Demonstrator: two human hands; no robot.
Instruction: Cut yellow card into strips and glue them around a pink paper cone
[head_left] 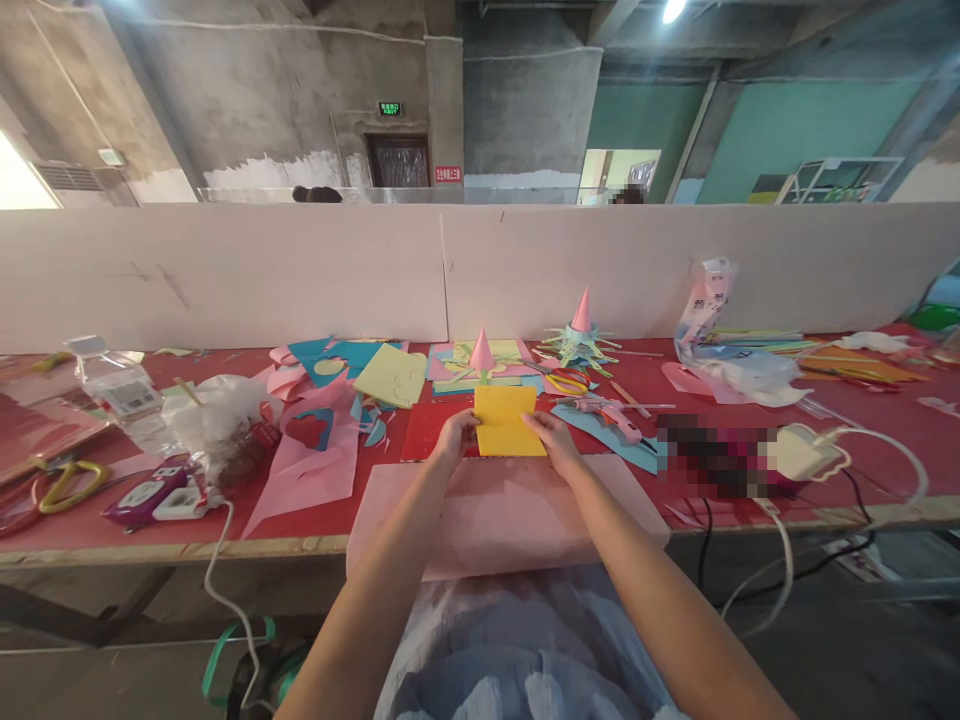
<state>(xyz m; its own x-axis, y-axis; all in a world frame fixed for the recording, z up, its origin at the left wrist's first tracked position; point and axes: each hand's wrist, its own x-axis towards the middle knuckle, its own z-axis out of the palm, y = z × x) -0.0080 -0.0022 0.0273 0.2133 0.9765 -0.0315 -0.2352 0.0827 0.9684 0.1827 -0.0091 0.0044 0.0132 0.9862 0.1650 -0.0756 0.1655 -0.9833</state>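
Yellow paper (507, 420), with what looks like a crease running across its lower part, is held in front of the person at the middle of the work place, over the far edge of a pale pink pad (510, 520). The left hand (456, 438) pinches its left edge and the right hand (553, 440) pinches its right edge, fingers closed on the sheet at both sides; whether its lower edge touches the surface I cannot tell. Just beside it, to the left, a red sheet (427, 432) shows, and behind the paper stands a pink cone (482, 352) — its base is partly hidden. To the right a pink glue gun (611, 413) lies by a blue paper piece (637, 452), with red-and-yellow-handled scissors (568, 382) beyond. Farther back, a second pink cone (583, 312) tops a fringed paper piece (576, 346). Leftward lie a pale yellow sheet (391, 376) and a pink sheet (337, 465); well apart at the far left — a clear bottle (116, 380) and yellow-handled scissors (73, 487). A whitish partition (300, 270) closes off the red table (889, 440).
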